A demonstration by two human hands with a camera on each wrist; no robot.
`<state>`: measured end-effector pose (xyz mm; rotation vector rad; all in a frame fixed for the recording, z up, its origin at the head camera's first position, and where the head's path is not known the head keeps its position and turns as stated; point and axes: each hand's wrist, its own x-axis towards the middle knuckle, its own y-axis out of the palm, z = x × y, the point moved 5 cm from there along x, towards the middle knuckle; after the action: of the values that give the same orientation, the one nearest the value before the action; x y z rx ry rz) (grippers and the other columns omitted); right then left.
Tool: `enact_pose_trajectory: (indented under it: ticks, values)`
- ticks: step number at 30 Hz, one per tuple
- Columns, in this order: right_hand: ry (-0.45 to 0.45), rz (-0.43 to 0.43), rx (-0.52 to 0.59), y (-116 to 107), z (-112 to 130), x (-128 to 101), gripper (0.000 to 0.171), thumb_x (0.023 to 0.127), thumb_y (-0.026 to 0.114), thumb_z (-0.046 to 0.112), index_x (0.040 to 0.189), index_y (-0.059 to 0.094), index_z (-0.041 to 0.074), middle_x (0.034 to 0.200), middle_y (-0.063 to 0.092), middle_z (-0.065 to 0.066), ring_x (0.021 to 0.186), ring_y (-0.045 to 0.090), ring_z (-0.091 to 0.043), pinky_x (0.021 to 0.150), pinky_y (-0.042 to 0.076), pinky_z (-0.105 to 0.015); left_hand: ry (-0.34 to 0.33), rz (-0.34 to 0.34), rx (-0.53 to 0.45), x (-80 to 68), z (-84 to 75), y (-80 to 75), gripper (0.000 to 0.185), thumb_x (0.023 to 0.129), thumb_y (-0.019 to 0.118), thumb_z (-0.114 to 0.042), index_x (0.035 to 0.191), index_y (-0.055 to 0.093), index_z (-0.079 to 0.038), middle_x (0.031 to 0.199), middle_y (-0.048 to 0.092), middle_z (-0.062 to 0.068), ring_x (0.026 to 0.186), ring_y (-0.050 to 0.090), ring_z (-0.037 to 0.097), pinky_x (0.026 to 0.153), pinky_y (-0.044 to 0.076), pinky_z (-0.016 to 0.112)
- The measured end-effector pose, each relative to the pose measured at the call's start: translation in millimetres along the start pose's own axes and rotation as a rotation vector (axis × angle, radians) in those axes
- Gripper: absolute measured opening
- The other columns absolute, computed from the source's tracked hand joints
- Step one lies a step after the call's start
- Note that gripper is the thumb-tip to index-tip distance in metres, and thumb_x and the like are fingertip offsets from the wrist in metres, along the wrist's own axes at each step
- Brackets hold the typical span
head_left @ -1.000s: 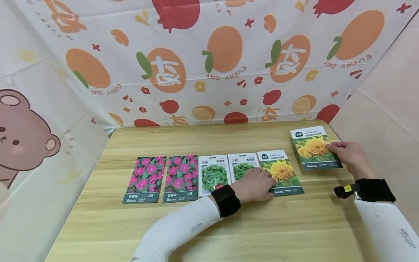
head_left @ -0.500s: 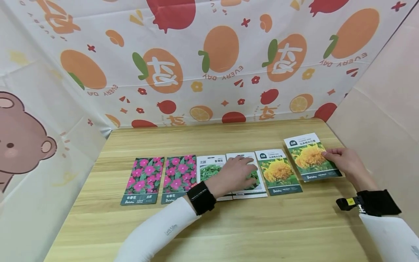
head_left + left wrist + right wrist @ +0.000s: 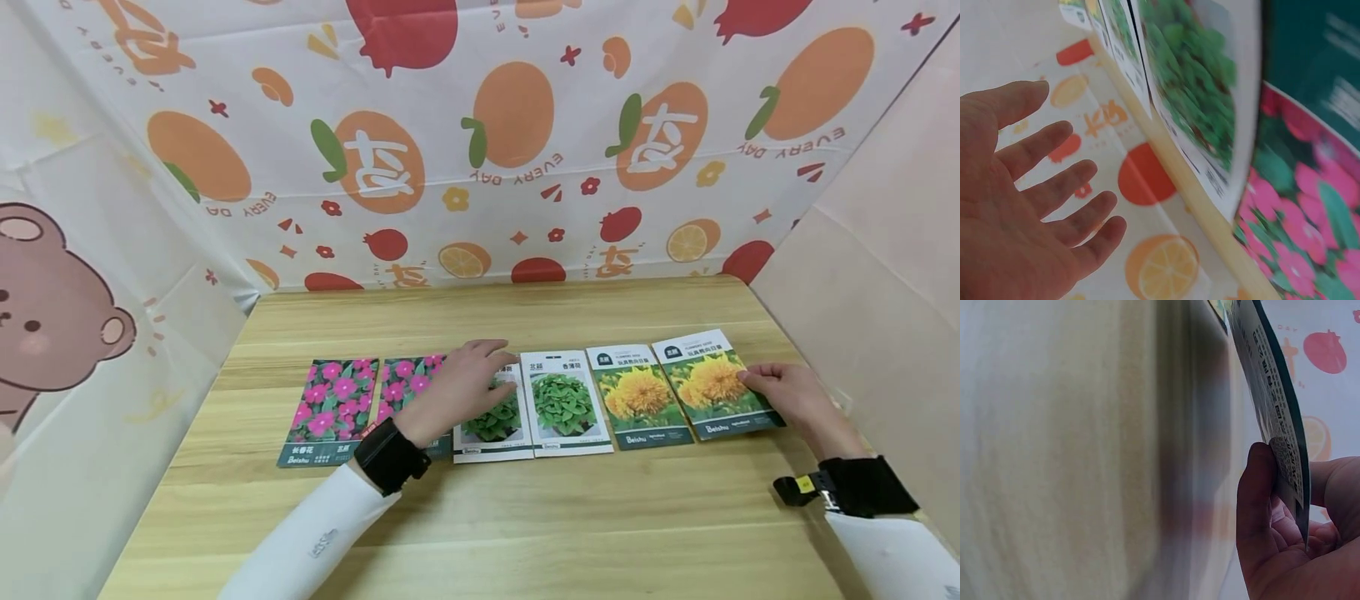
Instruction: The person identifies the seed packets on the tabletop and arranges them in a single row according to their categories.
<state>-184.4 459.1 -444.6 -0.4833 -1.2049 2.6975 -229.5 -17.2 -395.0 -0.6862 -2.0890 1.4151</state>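
Your six seed packets lie paired in a row; right hand (image 3: 787, 398) pinches the last sunflower packet (image 3: 714, 385), left hand (image 3: 461, 387) hovers, fingers spread.

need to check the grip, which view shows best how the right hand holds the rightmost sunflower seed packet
The right wrist view: the thumb and fingers pinch the sunflower packet at its edge, seen edge-on. The head view shows the right hand at that packet from above, its grip unclear. The left wrist view shows neither.

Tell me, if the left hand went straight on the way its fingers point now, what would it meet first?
Probably the mint seed packet with green leaves: the left hand points right, over a like packet. Its height above the packets is unclear.
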Motion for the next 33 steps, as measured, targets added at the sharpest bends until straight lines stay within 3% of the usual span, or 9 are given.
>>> enact_pose_trajectory:
  ticks: [5, 11, 15, 19, 26, 33]
  values:
    - [-0.034, -0.025, -0.018, 2, -1, 0, 0.058, 0.107, 0.055, 0.038, 0.121, 0.059, -0.019, 0.117, 0.06, -0.035, 0.091, 0.056, -0.026, 0.068, 0.045, -0.025, -0.073, -0.015, -0.021, -12.1, 17.4, -5.3, 0.043, 0.101, 0.071, -0.032, 0.138, 0.066, -0.011, 0.151, 0.054, 0.015, 0.142, 0.047, 0.034, 0.115, 0.039, 0.054]
    - [-0.097, -0.1, -0.137, -1, 7, -2, 0.049, 0.104, 0.062, 0.032, 0.107, 0.068, -0.017, 0.103, 0.067, -0.031, 0.082, 0.058, -0.025, 0.068, 0.041, -0.034, -0.122, -0.041, -0.029, -19.9, 31.3, -9.2, 0.043, 0.101, 0.071, -0.031, 0.138, 0.066, -0.011, 0.151, 0.054, 0.015, 0.142, 0.047, 0.034, 0.115, 0.039, 0.055]
    - [-0.105, -0.101, -0.204, -1, 13, -3, 0.045, 0.103, 0.064, 0.032, 0.099, 0.071, -0.013, 0.083, 0.067, -0.018, 0.073, 0.054, -0.024, 0.064, 0.037, -0.035, -0.123, -0.075, -0.043, -22.3, 35.4, -12.9, 0.04, 0.101, 0.071, -0.031, 0.135, 0.068, -0.01, 0.148, 0.056, 0.017, 0.14, 0.049, 0.036, 0.113, 0.041, 0.056]
    - [-0.12, -0.082, -0.234, 2, 15, -3, 0.041, 0.103, 0.063, 0.031, 0.087, 0.072, -0.006, 0.068, 0.056, -0.004, 0.066, 0.046, -0.022, 0.061, 0.031, -0.034, -0.125, -0.089, -0.036, -24.6, 37.7, -15.8, 0.039, 0.101, 0.071, -0.031, 0.133, 0.069, -0.009, 0.147, 0.057, 0.017, 0.138, 0.051, 0.036, 0.112, 0.042, 0.056]
    - [-0.172, -0.093, -0.273, 4, 14, 0, 0.035, 0.1, 0.065, 0.028, 0.076, 0.069, 0.002, 0.064, 0.05, 0.0, 0.062, 0.044, -0.019, 0.058, 0.03, -0.034, -0.126, -0.104, 0.0, -28.5, 41.9, -18.2, 0.041, 0.1, 0.072, -0.031, 0.132, 0.069, -0.007, 0.146, 0.058, 0.018, 0.136, 0.052, 0.037, 0.111, 0.043, 0.054]
    - [-0.179, -0.087, -0.315, 5, 12, 2, 0.035, 0.098, 0.067, 0.028, 0.076, 0.07, 0.001, 0.063, 0.05, 0.0, 0.061, 0.045, -0.019, 0.056, 0.031, -0.033, -0.133, -0.118, -0.016, -32.8, 46.8, -19.7, 0.04, 0.098, 0.074, -0.027, 0.132, 0.069, -0.006, 0.145, 0.057, 0.02, 0.135, 0.053, 0.039, 0.111, 0.043, 0.056]
